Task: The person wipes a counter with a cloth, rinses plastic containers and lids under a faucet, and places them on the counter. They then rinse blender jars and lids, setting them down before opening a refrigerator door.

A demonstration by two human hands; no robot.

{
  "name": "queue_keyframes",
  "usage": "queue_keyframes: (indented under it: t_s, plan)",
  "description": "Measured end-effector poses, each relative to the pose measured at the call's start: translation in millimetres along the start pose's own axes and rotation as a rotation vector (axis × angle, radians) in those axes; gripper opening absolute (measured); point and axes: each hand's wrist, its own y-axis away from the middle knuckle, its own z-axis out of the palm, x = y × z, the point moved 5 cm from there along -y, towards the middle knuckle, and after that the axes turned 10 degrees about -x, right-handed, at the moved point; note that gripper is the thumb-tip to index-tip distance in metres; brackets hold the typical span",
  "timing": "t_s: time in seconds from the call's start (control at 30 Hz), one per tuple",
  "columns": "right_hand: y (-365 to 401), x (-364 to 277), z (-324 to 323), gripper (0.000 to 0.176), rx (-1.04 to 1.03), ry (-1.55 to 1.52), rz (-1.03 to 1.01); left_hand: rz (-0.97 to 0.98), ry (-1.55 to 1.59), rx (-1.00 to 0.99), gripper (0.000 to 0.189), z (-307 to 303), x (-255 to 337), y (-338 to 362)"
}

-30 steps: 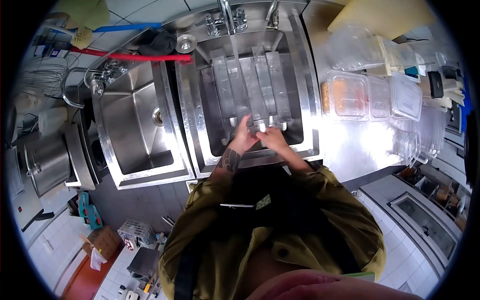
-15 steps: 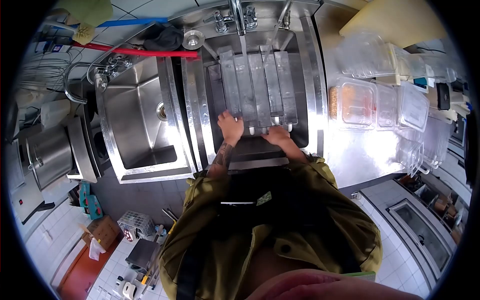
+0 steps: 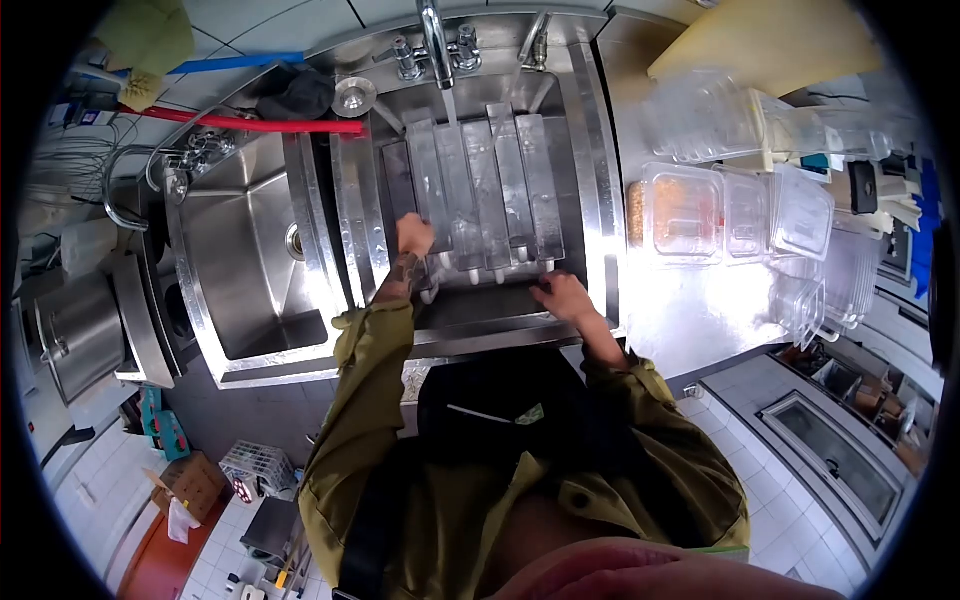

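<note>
Several long, clear, narrow trays lie side by side in the right-hand steel sink, under water running from the tap. White tabs show at their near ends. My left hand is closed at the near end of the leftmost, darker tray; what its fingers hold is hidden. My right hand is above the front of the sink, just below the rightmost tray's near end, its fingers loosely bent and apart, with nothing visible in them.
A second sink is on the left, with red tubing behind it. Clear plastic containers stand on the steel counter at the right. A large pot is at the far left.
My left hand has moved left across the trays to the leftmost one. My right hand has drawn slightly back from the tray ends. The view has shifted a little.
</note>
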Motion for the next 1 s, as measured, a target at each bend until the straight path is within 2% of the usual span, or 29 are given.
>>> queue_keyframes:
  t_s: [0.1,0.2,0.27,0.3,0.43,0.53,0.57,0.67,0.7,0.8,0.87,0.9,0.97,1.0]
  plan:
    - [12.0,-2.9,-5.9,0.032,0.077,-0.054,-0.082,0.051,0.010,-0.113,0.022,-19.7,5.2,8.3]
    - [10.0,-6.1,-1.6,0.034,0.116,-0.262,-0.176,0.082,0.096,-0.201,0.016,-59.9,15.2,16.8]
    - [-6.7,-13.0,8.5,0.040,0.035,-0.433,-0.189,0.110,0.222,-0.283,0.011,-78.6,10.9,12.2]
    - [-17.2,-22.6,14.2,0.043,-0.008,-0.518,-0.195,0.010,0.383,-0.377,0.009,-108.7,35.1,32.1]
    - [-38.2,-86.5,70.7,0.076,-0.727,-1.454,0.522,0.061,0.192,-0.442,0.009,-165.1,61.9,53.6]
    - [-40.8,-132.3,87.7,0.082,-0.905,-1.708,0.482,0.037,0.317,-0.544,0.012,-207.8,72.3,81.0]
    - [-65.3,-137.0,114.0,0.081,-1.136,-1.917,0.046,-0.031,0.345,-0.591,0.013,-219.3,69.4,88.7]
    - [-47.7,-169.3,93.6,0.073,-0.939,-2.219,0.147,-0.101,0.508,-0.705,0.012,-270.6,90.6,129.7]
    - [-34.7,-179.2,84.1,0.065,-0.847,-2.139,0.184,-0.074,0.499,-0.700,0.013,-283.9,91.4,136.4]
    - [-40.0,-214.4,105.4,0.062,-0.958,-2.562,-0.237,-0.041,0.497,-0.709,0.014,-316.2,83.8,148.8]
    - [-25.8,-210.5,104.7,0.057,-0.737,-2.247,-0.157,-0.083,0.519,-0.752,0.013,-333.0,78.3,145.4]
    - [-16.6,-202.9,99.4,0.057,-0.712,-2.174,-0.139,-0.096,0.529,-0.814,0.017,-335.7,77.1,144.3]
    - [19.4,-206.9,70.2,0.058,-0.674,-2.104,-0.023,-0.048,0.652,-0.855,0.019,-326.4,52.6,128.9]
    - [19.8,-190.6,82.5,0.064,-0.577,-2.235,0.165,-0.021,0.711,-0.884,0.020,-317.3,38.7,119.0]
